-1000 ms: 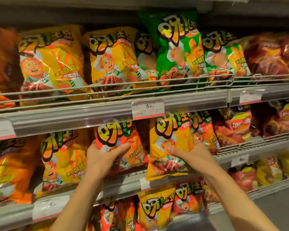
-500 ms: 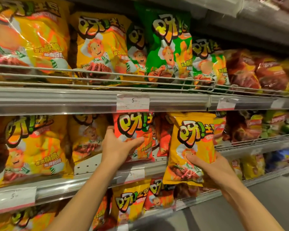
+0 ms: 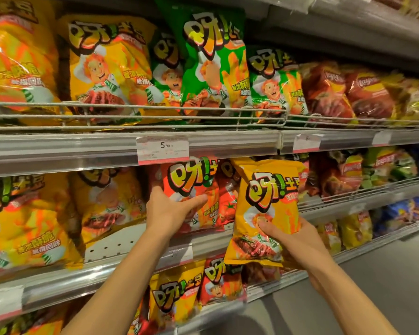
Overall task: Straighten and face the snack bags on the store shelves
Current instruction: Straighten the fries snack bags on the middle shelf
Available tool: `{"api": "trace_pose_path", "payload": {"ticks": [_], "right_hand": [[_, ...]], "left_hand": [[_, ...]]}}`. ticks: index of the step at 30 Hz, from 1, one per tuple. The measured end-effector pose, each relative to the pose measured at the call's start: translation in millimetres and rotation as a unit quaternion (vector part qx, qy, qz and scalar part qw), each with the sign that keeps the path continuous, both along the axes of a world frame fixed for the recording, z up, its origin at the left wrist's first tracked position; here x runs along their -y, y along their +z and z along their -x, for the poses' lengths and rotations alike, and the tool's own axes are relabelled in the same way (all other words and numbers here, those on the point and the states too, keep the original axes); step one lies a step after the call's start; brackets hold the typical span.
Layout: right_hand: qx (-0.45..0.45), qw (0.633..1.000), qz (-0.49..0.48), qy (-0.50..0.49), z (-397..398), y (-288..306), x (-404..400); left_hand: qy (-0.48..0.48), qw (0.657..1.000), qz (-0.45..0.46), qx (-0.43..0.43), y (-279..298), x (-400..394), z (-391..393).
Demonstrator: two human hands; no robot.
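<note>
The yellow bag (image 3: 266, 209) covers the right hand's (image 3: 298, 243) fingers and the red bags behind it; right of it, far bags (image 3: 397, 97) blur.

1. Left forearm rises from the 7 o'clock edge toward centre, bare, wrist straight.
2. Left hand (image 3: 171, 209) sits just left of centre, back to the camera, thumb stretched toward 3 o'clock, fingers wrapped out of sight.
3. Right forearm enters from 5 o'clock.
4. Right hand (image 3: 292, 240) is cupped, thumb pointing toward 10 o'clock, gripping.
</note>
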State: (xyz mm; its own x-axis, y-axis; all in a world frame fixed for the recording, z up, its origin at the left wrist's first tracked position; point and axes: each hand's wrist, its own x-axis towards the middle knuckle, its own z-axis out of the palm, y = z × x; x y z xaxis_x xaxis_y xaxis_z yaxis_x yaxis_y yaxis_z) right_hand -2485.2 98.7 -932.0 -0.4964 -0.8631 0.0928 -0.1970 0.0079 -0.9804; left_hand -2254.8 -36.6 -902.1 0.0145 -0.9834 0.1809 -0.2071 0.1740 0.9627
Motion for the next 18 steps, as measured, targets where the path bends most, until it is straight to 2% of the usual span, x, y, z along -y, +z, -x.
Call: {"api": "trace_pose_path", "payload": {"ticks": [7, 13, 18], "right_hand": [[-0.019, 0.999, 0.019, 0.017, 15, 4, -14], [-0.035, 0.989, -0.044, 0.137, 24, 8, -38], [-0.046, 0.975, -0.080, 0.201, -2, 18, -38]], "left_hand": [[-0.025, 0.998, -0.034, 0.048, 6, 4, 31], [-0.048, 0.997, -0.047, 0.048, 1, 13, 37], [-0.037, 0.991, -0.028, 0.128, -1, 20, 37]]}}
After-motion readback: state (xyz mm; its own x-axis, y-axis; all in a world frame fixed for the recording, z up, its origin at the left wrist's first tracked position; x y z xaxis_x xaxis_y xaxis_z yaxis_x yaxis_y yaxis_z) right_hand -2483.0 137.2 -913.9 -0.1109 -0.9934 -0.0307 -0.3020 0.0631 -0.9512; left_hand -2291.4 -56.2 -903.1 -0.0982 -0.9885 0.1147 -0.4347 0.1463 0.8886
